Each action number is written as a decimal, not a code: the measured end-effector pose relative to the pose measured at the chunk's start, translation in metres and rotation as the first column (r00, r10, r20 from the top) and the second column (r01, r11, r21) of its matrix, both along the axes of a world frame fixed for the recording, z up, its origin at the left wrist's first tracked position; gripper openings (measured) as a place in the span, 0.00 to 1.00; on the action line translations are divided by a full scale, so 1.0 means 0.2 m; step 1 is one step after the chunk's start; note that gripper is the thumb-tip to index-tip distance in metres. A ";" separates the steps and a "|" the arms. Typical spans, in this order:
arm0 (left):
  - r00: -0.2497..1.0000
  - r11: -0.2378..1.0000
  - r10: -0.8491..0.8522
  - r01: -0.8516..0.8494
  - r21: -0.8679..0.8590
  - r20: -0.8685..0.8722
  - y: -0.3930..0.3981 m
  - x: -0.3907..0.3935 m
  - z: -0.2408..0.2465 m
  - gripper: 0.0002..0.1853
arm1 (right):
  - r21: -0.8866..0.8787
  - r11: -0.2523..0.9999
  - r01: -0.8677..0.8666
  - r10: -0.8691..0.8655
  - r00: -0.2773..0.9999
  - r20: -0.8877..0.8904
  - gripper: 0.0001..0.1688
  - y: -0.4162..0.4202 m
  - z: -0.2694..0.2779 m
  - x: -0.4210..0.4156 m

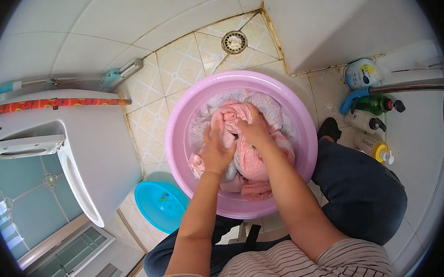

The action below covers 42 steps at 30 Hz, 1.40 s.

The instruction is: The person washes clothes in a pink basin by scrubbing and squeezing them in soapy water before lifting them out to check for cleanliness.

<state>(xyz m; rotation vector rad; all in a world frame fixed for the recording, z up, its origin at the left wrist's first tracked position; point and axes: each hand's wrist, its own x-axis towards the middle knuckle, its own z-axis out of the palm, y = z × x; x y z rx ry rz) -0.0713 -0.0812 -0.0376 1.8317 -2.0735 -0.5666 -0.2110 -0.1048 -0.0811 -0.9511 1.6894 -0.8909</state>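
Note:
A round pink plastic basin (174, 120) stands on the tiled floor between my knees, with sudsy water and wet laundry in it. My right hand (255, 128) grips a bunched pink garment (231, 110), its thumb and fingers on either side of the folds. On the other side, my left hand (216, 151) holds the same bundle, fingers spread over the cloth and thumb toward the right hand. A dotted pink cloth (254, 163) bulges below the right hand. Pale patterned fabric (267, 105) lies in the foam at the upper right. Some folds are hidden under my hands.
A blue plastic basin (159, 205) sits at the lower left. Several pump bottles, including a green one (372, 104), stand at the right beside a labelled tub (362, 74). A round floor drain (234, 41) lies beyond the pink basin. A white cabinet-like body (100, 146) rises at left.

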 end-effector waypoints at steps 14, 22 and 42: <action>0.937 0.708 0.317 -0.335 0.621 0.144 -0.22 0.01 -0.27 0.26 | 0.259 0.966 -0.018 -0.035 0.980 0.198 0.38 0.01 -0.08 0.02; 0.939 0.996 0.065 -0.040 0.082 -0.337 0.05 -0.18 0.11 0.29 | 0.421 0.907 -0.027 -0.347 0.518 0.782 0.34 -0.01 -0.03 -0.09; 0.829 0.929 0.352 -0.253 0.268 -0.435 0.02 -0.16 0.28 0.11 | 0.082 0.939 -0.333 0.130 0.567 0.813 0.21 -0.06 0.20 0.04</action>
